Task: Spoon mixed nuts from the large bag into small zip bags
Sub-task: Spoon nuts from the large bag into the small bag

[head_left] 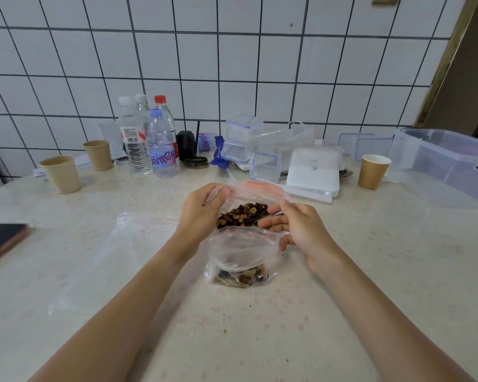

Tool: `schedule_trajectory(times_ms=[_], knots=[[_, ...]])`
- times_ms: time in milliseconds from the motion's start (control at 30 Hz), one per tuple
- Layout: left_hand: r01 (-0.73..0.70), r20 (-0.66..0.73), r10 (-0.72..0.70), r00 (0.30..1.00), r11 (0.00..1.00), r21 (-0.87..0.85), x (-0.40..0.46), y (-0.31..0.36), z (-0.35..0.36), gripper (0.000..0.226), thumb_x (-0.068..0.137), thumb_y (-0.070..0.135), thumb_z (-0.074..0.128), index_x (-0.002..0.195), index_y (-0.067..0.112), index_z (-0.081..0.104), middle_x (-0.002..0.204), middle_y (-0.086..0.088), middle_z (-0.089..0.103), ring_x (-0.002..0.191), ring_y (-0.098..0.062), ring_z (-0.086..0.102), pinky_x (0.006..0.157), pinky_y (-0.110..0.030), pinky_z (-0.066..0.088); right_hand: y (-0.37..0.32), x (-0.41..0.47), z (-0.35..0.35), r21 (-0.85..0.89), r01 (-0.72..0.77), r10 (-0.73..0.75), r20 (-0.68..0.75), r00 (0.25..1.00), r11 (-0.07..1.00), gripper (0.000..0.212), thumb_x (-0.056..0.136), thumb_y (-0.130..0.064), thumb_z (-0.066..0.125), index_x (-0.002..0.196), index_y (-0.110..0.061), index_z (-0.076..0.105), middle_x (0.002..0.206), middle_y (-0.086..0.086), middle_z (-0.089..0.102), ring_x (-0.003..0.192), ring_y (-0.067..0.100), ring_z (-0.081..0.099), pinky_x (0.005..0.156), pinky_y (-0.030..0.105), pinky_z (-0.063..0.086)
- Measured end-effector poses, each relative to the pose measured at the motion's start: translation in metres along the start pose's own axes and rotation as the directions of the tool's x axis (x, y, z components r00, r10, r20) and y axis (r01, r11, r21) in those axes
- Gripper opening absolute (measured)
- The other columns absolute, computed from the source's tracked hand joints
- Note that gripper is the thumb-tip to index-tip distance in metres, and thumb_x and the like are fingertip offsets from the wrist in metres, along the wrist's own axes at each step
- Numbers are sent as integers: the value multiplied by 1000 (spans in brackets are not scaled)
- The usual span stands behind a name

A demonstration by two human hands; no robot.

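My left grip (202,208) pinches the large bag's (257,188) red-zip rim, holding it open over the mixed nuts (243,215). My right grip (295,227) curls round a thin spoon handle (277,213) above the small zip bag (240,260), part-filled on the counter (342,271). An empty flat bag (116,252) lies left, a phone (3,239) beyond. Behind crowd paper cups (61,173), clear boxes (447,164) and bottles; one label (162,157) reads "Ganten".

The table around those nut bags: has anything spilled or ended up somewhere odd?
A few dark crumbs lie loose on the table just in front of the small zip bag. At the back, one bottle lies on its side.
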State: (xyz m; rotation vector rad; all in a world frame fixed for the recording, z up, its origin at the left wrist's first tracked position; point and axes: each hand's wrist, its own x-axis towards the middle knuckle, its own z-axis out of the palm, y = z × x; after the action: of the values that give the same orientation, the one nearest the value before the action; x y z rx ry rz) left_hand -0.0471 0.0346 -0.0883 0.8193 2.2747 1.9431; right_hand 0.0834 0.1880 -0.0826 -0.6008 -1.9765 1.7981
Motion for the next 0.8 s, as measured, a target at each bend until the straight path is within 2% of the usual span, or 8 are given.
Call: schedule_trajectory(times_ms=[100, 367, 533, 800], knots=[[5, -3, -5, 1000, 1000, -27, 0, 1, 0, 20, 106, 31, 56, 105, 34, 75, 99, 20, 77, 93, 5, 68, 80, -20, 46, 0, 2, -2, 54, -22, 23, -7, 1000, 998, 36, 112, -25, 37, 103, -5, 66, 82, 11, 80, 62, 16, 68, 40, 27, 44], [31, 6, -31, 1000, 998, -46, -2, 2, -2, 22, 106, 32, 54, 111, 32, 75, 104, 19, 76, 102, 1, 67, 83, -20, 46, 3, 4, -3, 127, -35, 38, -22, 999, 991, 34, 110, -21, 39, 101, -4, 67, 79, 14, 78, 56, 16, 66, 39, 26, 42], [47, 10, -46, 999, 998, -46, -3, 4, -2, 22, 107, 31, 53, 104, 39, 73, 100, 25, 75, 96, 8, 66, 78, -14, 44, 2, 4, -4, 159, -53, 61, -44, 997, 986, 34, 109, -18, 39, 99, -2, 67, 76, 16, 77, 55, 18, 67, 38, 28, 43], [54, 53, -52, 997, 998, -29, -3, 5, -3, 29, 109, 28, 46, 103, 45, 69, 98, 35, 71, 93, 19, 61, 79, -12, 41, 3, 5, -4, 245, -107, 115, -20, 993, 963, 34, 109, -18, 37, 104, 0, 66, 82, 19, 78, 59, 22, 72, 41, 29, 49]])
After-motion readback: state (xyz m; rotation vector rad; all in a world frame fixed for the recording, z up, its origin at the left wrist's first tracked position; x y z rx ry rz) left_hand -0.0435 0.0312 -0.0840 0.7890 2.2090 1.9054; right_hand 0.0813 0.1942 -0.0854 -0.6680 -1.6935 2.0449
